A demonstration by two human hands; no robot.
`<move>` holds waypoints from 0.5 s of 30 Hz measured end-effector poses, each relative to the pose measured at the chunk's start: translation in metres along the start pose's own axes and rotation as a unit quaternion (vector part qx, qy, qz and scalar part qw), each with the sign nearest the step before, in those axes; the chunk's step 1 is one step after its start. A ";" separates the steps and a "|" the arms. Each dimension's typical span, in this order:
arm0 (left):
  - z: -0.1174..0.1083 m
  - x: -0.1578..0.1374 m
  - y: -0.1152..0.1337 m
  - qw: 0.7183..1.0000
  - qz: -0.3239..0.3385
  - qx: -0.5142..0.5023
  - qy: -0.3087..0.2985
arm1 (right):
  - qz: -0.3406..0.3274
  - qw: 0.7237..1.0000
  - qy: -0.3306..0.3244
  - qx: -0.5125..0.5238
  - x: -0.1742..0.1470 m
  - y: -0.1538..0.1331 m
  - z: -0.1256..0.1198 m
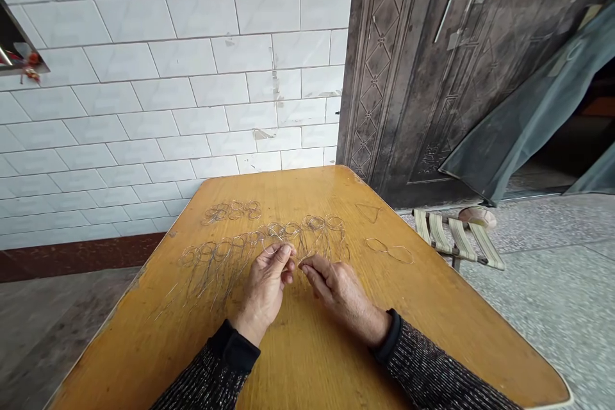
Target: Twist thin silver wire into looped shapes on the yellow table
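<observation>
Over the middle of the table my left hand is closed, thumb pressed to its fingers on a piece of thin wire. Close beside it, my right hand pinches at the wire too, fingertips together; the held wire is so thin that its exact shape is unclear. Just past my hands lies a row of bent wire loops with long loose tails. More looped wires spread to the left of my left hand. Right of my right hand rests a wire shaped like a figure eight.
The yellow wooden table reaches a white tiled wall. At the far left of the tabletop sits a small group of wire rings. A bent wire lies far right. Beyond the table's right edge stands a strapped stool, near a dark door.
</observation>
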State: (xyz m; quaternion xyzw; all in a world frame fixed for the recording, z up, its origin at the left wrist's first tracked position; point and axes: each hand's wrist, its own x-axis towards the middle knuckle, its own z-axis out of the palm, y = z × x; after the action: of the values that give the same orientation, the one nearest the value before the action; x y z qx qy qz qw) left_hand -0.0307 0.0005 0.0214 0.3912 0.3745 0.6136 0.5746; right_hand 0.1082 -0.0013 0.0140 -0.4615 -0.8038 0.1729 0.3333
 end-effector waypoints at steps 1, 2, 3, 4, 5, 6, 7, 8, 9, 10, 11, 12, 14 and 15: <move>0.000 0.000 -0.001 1.000 -0.007 0.003 -0.008 | 0.000 1.000 0.000 -0.002 0.000 0.000 0.000; 0.000 -0.001 -0.002 1.000 -0.012 0.002 -0.012 | -0.002 1.000 -0.001 0.000 0.000 0.000 0.000; 0.000 -0.001 -0.003 1.000 -0.016 -0.003 -0.013 | -0.005 1.000 -0.003 0.006 -0.001 0.000 -0.001; 0.000 -0.001 -0.003 1.000 -0.018 -0.010 -0.010 | -0.009 1.000 -0.006 0.016 -0.001 -0.001 -0.002; -0.001 0.000 -0.003 1.000 -0.020 -0.019 -0.006 | -0.015 0.999 -0.012 0.027 -0.001 -0.002 -0.003; -0.002 0.000 -0.003 0.999 -0.020 -0.026 -0.003 | -0.023 0.999 -0.019 0.037 -0.001 -0.004 -0.005; -0.003 0.001 -0.002 0.999 -0.021 -0.030 -0.001 | -0.030 0.998 -0.027 0.045 -0.002 -0.005 -0.006; -0.004 0.001 -0.002 0.999 -0.020 -0.031 -0.001 | -0.037 0.998 -0.034 0.049 -0.002 -0.006 -0.008; -0.004 0.002 -0.001 0.999 -0.017 -0.029 -0.001 | -0.043 0.997 -0.040 0.050 -0.002 -0.006 -0.008; -0.005 0.002 -0.001 1.000 -0.013 -0.025 -0.001 | -0.047 0.997 -0.042 0.046 -0.002 -0.006 -0.008; -0.005 0.002 -0.001 1.000 -0.007 -0.022 -0.002 | -0.051 0.997 -0.040 0.040 -0.002 -0.005 -0.008; -0.004 0.002 0.000 1.000 0.001 -0.021 -0.001 | -0.054 0.997 -0.034 0.034 -0.002 -0.004 -0.006; -0.003 0.002 0.000 0.999 0.023 -0.024 0.002 | -0.059 0.998 -0.014 0.030 -0.001 -0.001 -0.003; -0.002 0.001 0.000 0.999 0.035 -0.027 0.004 | -0.059 0.998 -0.001 0.032 -0.001 0.000 -0.001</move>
State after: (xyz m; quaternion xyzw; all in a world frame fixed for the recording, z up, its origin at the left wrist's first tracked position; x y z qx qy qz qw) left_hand -0.0322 0.0020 0.0208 0.3858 0.3463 0.6452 0.5612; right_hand 0.1089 -0.0025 0.0143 -0.4022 -0.8240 0.1796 0.3565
